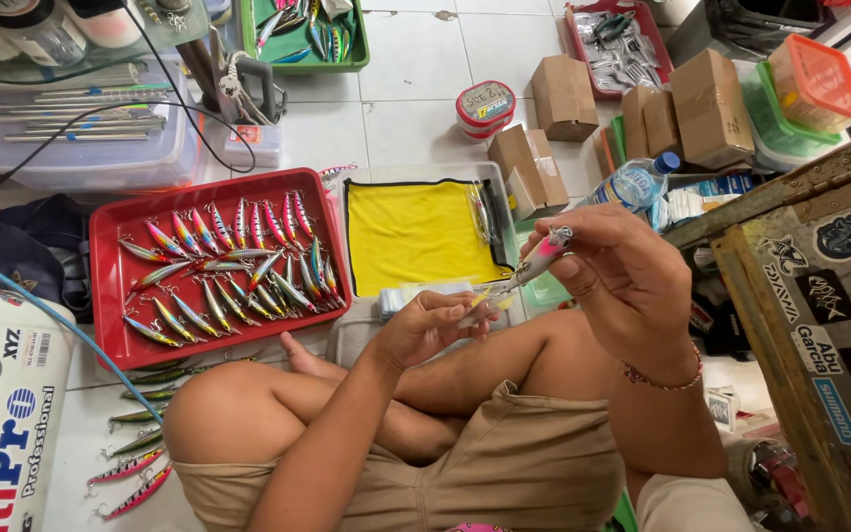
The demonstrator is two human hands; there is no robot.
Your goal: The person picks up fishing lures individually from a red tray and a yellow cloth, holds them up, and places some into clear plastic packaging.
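Right hand [622, 271] is pinching a pink fishing lure [541, 258] above the lap while the left hand [425, 325] is closing on its tail, risking a hook snagging a finger.

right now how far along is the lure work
Partly done, by the look of it. The red tray already holds rows of finished-looking lures. In hand: the right hand grips one pink lure while the left hand works at its lower end. A few lures on the floor beside the knee look unsorted. Which pile is done, I can't tell.
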